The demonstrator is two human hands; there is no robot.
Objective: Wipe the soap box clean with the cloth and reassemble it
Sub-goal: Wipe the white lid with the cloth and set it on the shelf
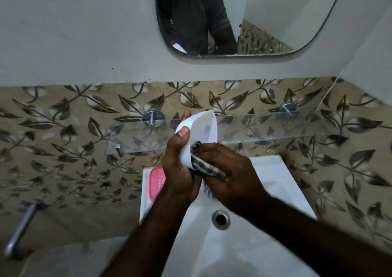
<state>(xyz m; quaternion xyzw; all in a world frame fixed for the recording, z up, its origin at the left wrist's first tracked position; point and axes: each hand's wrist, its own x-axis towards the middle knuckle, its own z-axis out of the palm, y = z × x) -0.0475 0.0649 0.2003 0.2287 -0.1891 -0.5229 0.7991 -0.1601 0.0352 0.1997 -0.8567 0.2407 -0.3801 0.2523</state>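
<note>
Wall: beige tiled wall with a dark leaf pattern (pixel 63 149), plain plaster above it. A rounded-corner mirror (pixel 265 11) hangs on the plaster; its lower edge sits well above the hands.

White ceramic sink (pixel 275 175): the square back rim meets the tiles and the basin lies open beneath both forearms. A clear glass shelf (pixel 275 126) runs across the wall on two chrome mounts (pixel 153 117); its front edge passes behind the held item. The gap between the two cannot be judged. A chrome bar (pixel 20 230) is at lower left, well apart from the work.

Left hand (pixel 180 166): grips the white plastic soap-box shell (pixel 201 128). The thumb is pressed on the near rim, the fingers are wrapped round the back, and one fingertip shows over the top edge. The shell is held tilted above the back of the sink, its hollow side facing the camera and its upper rim overlapping the shelf line.

Right hand (pixel 231 175): the fingers are curled round a dark-and-light checked cloth (pixel 209 167), pushing a bunched end into the shell's lower end. This hand is slightly blurred.

Pink perforated insert (pixel 157 183): lies flat on the sink's left rim, close to the outer edge. Its right side is hidden behind the left hand.

Round metal drain (pixel 221 219): unobstructed in the basin, between the forearms.
</note>
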